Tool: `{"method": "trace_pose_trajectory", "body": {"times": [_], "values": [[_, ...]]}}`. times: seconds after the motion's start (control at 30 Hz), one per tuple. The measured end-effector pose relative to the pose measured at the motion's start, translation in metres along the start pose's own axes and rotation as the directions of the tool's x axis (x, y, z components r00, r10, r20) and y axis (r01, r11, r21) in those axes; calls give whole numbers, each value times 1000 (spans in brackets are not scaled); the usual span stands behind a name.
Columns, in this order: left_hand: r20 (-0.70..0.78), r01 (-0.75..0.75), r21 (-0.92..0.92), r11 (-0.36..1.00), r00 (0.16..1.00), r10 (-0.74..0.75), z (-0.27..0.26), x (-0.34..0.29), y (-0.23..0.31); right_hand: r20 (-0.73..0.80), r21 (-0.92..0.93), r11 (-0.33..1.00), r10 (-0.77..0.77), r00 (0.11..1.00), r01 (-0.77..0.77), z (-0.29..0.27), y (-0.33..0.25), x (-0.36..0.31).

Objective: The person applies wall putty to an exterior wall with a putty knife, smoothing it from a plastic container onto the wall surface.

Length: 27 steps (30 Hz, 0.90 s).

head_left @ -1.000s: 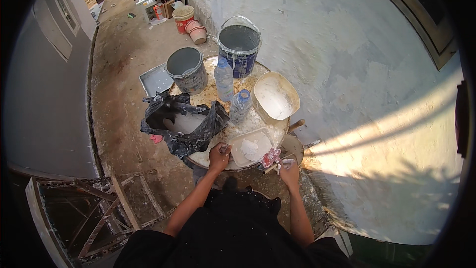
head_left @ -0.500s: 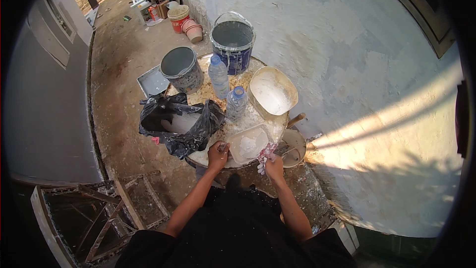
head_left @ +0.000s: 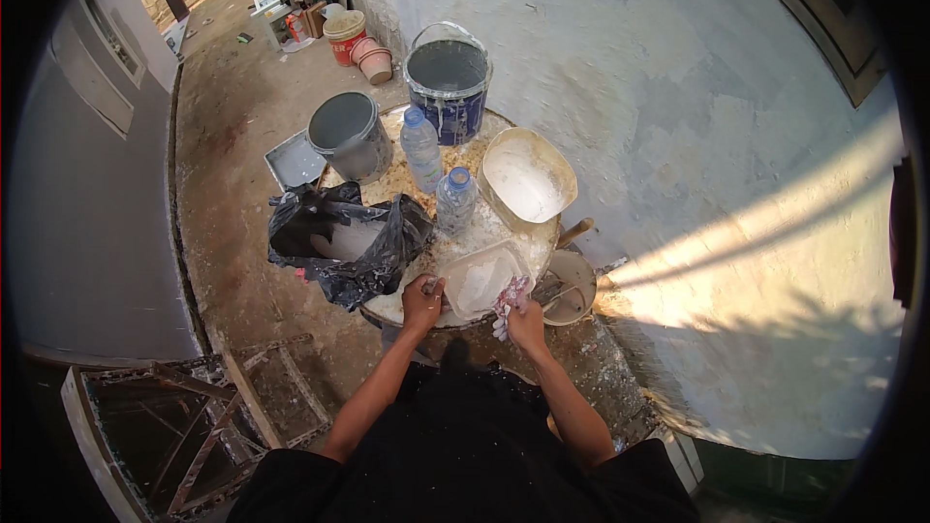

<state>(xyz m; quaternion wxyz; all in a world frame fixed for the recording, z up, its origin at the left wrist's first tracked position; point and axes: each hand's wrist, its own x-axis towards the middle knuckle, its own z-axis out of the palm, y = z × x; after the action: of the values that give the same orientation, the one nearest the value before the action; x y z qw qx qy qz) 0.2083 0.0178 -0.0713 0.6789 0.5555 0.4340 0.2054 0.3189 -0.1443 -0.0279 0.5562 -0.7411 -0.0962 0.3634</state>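
A small translucent plastic tray (head_left: 463,300) with white powder (head_left: 480,281) in it is at the near edge of a round, white-spattered tabletop (head_left: 412,313). My left hand (head_left: 422,302) is closed on the tray's left edge, fingers bent round the rim. In my right hand (head_left: 526,323), at the tray's right corner, is a crumpled red-and-white cloth (head_left: 510,302). Left of the tray sits an open black plastic bag (head_left: 392,254) holding pale powder. Two clear bottles, a nearer one (head_left: 455,201) and a farther one (head_left: 420,150), stand beyond the tray.
A cream tub (head_left: 494,196) of white powder sits at the table's right. A grey bucket (head_left: 354,145) and a dark blue bucket (head_left: 450,116) stand at the back. Another bucket (head_left: 579,305) is below right, beside the wall (head_left: 659,165). A wooden frame (head_left: 247,397) lies lower left.
The tray has tilted slightly and its powder lies differently. Both hands stay at its edges, and the cloth is still in my right hand. The whole view has shifted a little.
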Motion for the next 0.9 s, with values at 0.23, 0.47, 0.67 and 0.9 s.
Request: {"method": "trace_pose_trajectory", "body": {"times": [0.23, 0.47, 0.67, 0.9], "values": [[11, -26, 26, 999, 1000, 26, 3, 0, 0, -25, -187, 961, -209, 977, 201, -9, 27, 18], [-2, -4, -13, 1000, 1000, 4, 2, -2, 2, 34, -654, 680, -412, 911, 332, -33, -26, 11], [-4, -15, -43, 999, 1000, 14, 2, -2, 0, 304, -732, 483, -401, 864, 481, -48, -56, 16], [4, -27, -13, 1000, 1000, 27, 2, 1, -5, 611, -772, -27, -312, 728, 636, -41, -93, 27]]}}
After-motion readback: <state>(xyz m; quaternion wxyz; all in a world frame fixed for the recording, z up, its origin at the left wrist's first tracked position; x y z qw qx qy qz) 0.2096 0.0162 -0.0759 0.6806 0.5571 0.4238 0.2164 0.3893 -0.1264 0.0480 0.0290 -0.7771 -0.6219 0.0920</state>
